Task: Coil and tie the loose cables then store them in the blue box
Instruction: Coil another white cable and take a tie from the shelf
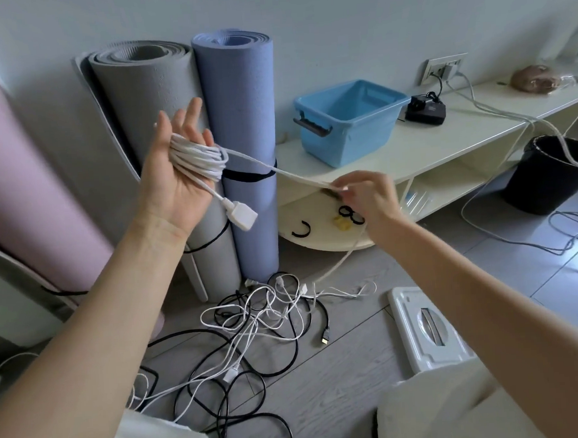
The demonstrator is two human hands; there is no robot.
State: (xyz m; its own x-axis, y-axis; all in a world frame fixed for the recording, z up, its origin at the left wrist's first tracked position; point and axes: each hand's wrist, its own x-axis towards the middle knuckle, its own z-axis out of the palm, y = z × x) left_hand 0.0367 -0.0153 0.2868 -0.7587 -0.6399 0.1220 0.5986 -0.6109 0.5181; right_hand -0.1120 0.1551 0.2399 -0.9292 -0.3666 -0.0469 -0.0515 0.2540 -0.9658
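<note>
the left hand (173, 171) is raised palm-up with fingers straight, a white round cable (197, 156) wound in several loops around them and its white plug end (241, 215) dangling below the palm. the right hand (367, 197) pinches the same cable's free run in its grip, drawn taut between the hands and trailing down to the floor. a tangle of loose black and white cables (253, 326) lies on the grey wood floor. the open blue plastic box (346, 120) sits on the cream low surface (445, 141), beside rolled grey (158, 101) and blue mats (244, 120).
</note>
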